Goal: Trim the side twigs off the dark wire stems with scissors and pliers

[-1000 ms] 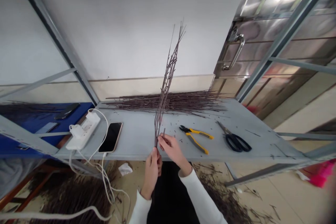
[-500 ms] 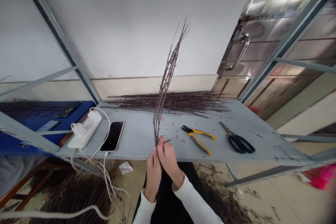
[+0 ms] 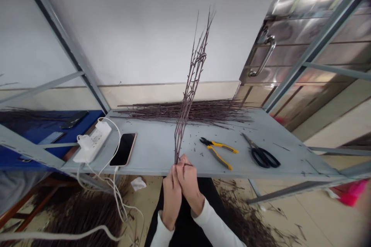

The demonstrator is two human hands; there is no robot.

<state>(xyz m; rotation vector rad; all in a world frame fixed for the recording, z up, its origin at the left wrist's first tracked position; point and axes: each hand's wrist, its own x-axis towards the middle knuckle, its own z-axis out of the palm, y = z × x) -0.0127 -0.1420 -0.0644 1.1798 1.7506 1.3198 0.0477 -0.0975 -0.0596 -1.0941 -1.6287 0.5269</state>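
Observation:
A thin bundle of dark twigs [image 3: 189,96] stands up from my hands at the shelf's front edge, its tips fanning out against the wall. My left hand [image 3: 172,189] is closed round the lower ends. Pressed against it, my right hand [image 3: 188,179] is closed on the same bundle, and a short bit of twig sticks out between its fingers. Behind the bundle a long pile of twigs [image 3: 208,112] lies along the back of the shelf. Yellow-handled diagonal pliers [image 3: 218,152] lie to the right of my hands, and black-handled scissors [image 3: 261,153] lie farther right.
On the grey metal shelf [image 3: 153,142] a phone [image 3: 123,149] and a white power strip [image 3: 94,142] lie at the left, with white cables hanging over the edge. Metal posts frame both sides. More twigs [image 3: 84,216] and cuttings cover parts of the floor.
The bundle has tilted slightly right, with its tips higher and spread wider. Both hands have shifted a little right and down, still gripping it.

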